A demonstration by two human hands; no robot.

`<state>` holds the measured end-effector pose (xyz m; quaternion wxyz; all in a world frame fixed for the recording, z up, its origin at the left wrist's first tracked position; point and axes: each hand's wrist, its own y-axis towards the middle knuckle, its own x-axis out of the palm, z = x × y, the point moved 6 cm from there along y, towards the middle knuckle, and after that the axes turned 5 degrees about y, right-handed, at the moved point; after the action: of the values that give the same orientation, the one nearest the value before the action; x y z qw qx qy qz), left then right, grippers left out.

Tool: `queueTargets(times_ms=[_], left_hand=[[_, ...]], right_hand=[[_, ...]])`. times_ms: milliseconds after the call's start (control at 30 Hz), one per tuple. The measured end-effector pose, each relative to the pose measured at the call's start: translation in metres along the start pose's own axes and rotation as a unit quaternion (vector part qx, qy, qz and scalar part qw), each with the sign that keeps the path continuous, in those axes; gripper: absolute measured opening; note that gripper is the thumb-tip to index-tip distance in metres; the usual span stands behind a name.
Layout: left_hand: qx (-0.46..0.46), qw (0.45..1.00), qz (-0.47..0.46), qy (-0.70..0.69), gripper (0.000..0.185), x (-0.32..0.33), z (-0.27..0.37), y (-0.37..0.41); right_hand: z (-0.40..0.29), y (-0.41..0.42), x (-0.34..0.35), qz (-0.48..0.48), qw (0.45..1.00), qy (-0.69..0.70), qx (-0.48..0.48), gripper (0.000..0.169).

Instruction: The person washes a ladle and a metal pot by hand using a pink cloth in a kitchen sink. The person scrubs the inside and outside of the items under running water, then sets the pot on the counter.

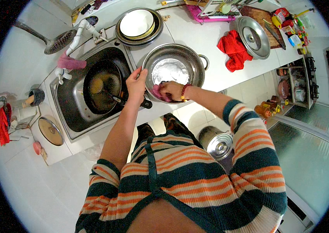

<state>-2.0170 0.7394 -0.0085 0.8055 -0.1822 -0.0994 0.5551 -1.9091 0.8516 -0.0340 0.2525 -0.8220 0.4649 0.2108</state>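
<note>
A wide stainless steel pot [179,54] with a loop handle sits on the white counter, just right of the sink. My left hand [136,87] grips its left rim, thumb up near the edge. Inside the pot, my right hand [171,91] presses a pink cloth [159,92] against the near side of the wall. Fingers and wrist hide part of the cloth. A black wok [103,102] rests in the steel sink [75,122], its handle reaching under my left forearm. Some brownish liquid seems to lie in the wok.
Stacked bowls [136,23] stand behind the sink beside a white faucet [78,36]. Farther right lie a red cloth [233,51], a steel lid [253,38] and a knife [275,35] on a wooden cutting board [257,17]. A lidded steel pot [217,142] is on the floor.
</note>
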Motion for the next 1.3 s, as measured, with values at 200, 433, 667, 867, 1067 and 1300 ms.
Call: queueTargets(times_ms=[200,433,667,867,1067,1300], left_hand=[[-0.027,0.999,-0.032,0.022,0.047,0.001,0.006,0.002],[-0.001,0.994,-0.033,0.103,0.050,0.002,0.006,0.004],[0.036,0.992,0.059,0.107,0.041,-0.001,0.013,-0.005],[0.047,0.989,0.054,0.132,0.043,-0.001,0.002,0.003],[0.046,0.979,0.013,0.199,0.044,-0.002,0.007,0.009],[0.057,0.980,0.014,0.192,0.044,0.000,0.012,0.007]], right_hand=[[0.016,-0.014,-0.074,-0.048,0.954,-0.268,0.124,0.023],[0.026,-0.006,-0.109,-0.066,0.858,-0.504,0.073,0.038],[0.022,-0.044,-0.045,-0.197,0.912,-0.260,0.250,0.047],[-0.015,0.028,-0.014,0.135,0.974,-0.030,0.178,0.031],[0.032,0.043,-0.076,0.274,0.939,0.079,0.193,0.049],[0.032,-0.032,-0.116,0.177,0.913,-0.203,0.308,0.046]])
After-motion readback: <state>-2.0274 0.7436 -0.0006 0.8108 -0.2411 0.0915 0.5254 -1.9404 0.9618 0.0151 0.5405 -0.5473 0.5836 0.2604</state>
